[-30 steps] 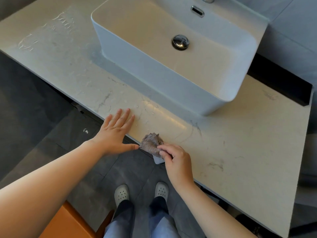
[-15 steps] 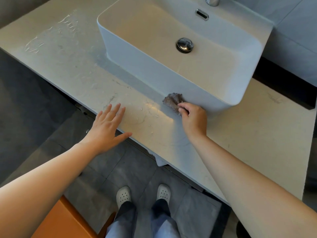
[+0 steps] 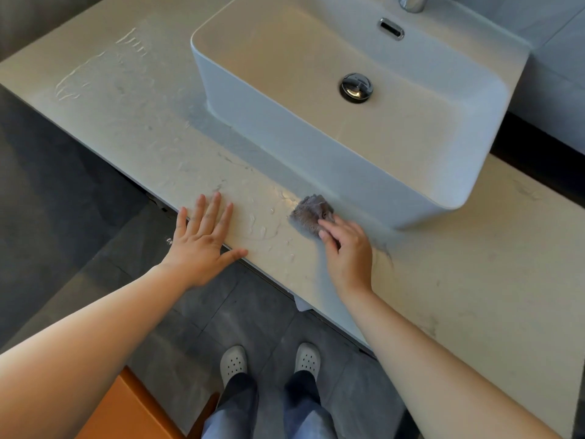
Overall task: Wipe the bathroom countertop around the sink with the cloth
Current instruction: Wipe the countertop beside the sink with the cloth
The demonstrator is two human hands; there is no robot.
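A crumpled grey-brown cloth (image 3: 311, 213) lies on the pale marble countertop (image 3: 459, 280), just in front of the white vessel sink (image 3: 316, 147). My right hand (image 3: 346, 253) holds the cloth's near edge with curled fingers and presses it onto the counter. My left hand (image 3: 202, 239) rests flat on the counter's front edge, fingers spread and straight. Water streaks and droplets lie on the surface between the two hands and at the far left of the counter.
The sink has a chrome drain plug (image 3: 356, 87), an overflow slot (image 3: 392, 29) and the base of a tap (image 3: 411, 2) at the top. Below the counter are dark floor tiles, my feet in white clogs (image 3: 233, 362), and an orange object (image 3: 126, 410).
My right hand carried the cloth from the counter's front edge up to the foot of the sink, then drew it slightly back and left. My left hand stayed flat on the edge.
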